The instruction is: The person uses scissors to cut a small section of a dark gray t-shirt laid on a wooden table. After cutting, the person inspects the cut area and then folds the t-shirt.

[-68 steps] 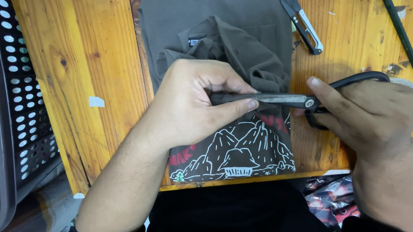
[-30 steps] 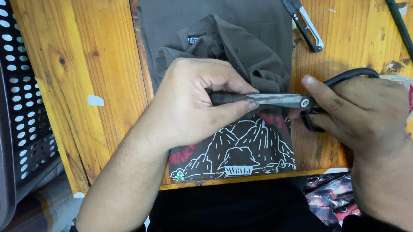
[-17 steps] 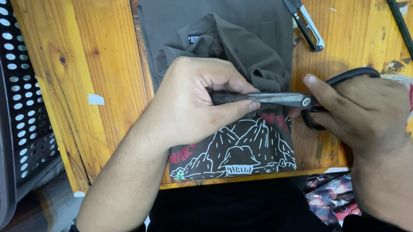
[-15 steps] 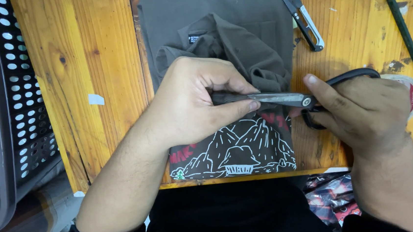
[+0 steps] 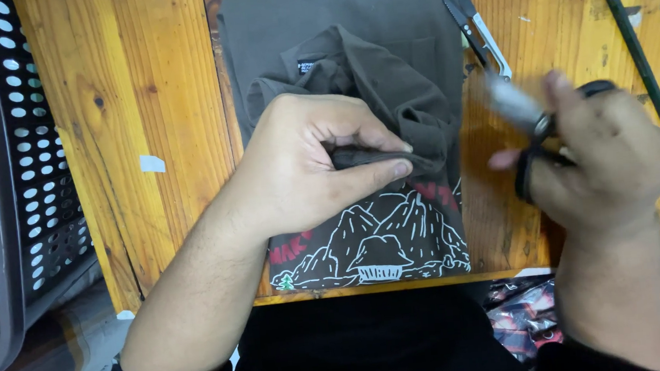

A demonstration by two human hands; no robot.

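A dark grey T-shirt [image 5: 380, 24] with a white mountain print lies bunched on the wooden table [image 5: 142, 90]. My left hand [image 5: 305, 164] pinches a fold of the shirt's fabric between thumb and fingers, at the middle of the garment. My right hand [image 5: 602, 156] holds black-handled scissors [image 5: 533, 126] to the right of the shirt, above the bare wood. The blades are blurred and point up and to the left, away from the fabric.
Small thread snips [image 5: 474, 25] lie at the shirt's upper right corner. A dark pencil [image 5: 636, 40] rests on the far right of the table. A dark perforated plastic basket [image 5: 18, 155] stands at the left edge. Patterned cloth [image 5: 529, 319] shows below the table's front edge.
My right hand has pulled the scissors away from the pinched fold, moving them to the right and up. My left hand keeps its pinch on the fabric.
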